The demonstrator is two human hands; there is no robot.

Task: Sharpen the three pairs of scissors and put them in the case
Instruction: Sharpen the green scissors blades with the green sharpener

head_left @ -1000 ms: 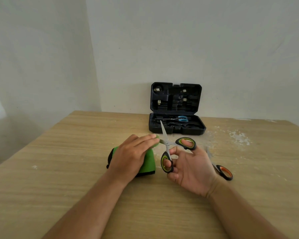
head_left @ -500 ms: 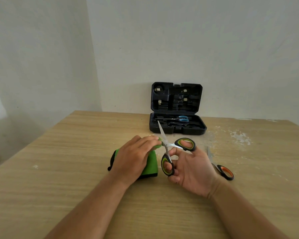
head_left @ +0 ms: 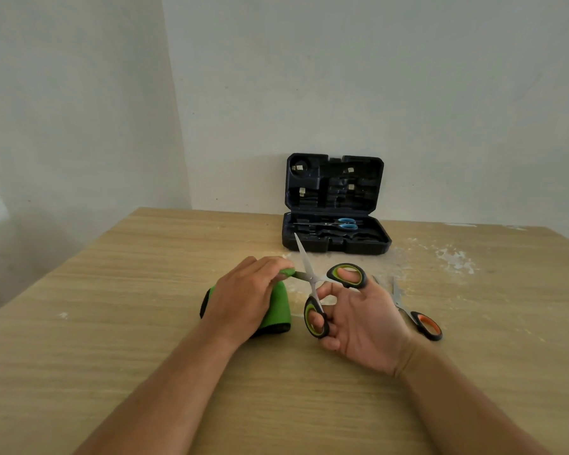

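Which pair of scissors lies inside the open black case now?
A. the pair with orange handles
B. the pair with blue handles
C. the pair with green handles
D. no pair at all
B: the blue-handled scissors lie in the lower half of the case, the green-handled scissors are in the right hand, and the orange-handled scissors lie on the table.

- The green-handled scissors [head_left: 312, 284], held in the right hand [head_left: 358, 320], sit a little nearer the person than a second ago, with the crossing point of the blades drawn slightly back from the green sharpener [head_left: 278, 303].
- The upper handle loop is lifted a touch higher and farther right, so the blades are spread wider.
- One blade points up toward the case [head_left: 335, 238]; the other reaches left to the sharpener's top, under the fingertips of the left hand [head_left: 243, 290].
- The left hand's fingers are pressed slightly farther forward over the sharpener's top.
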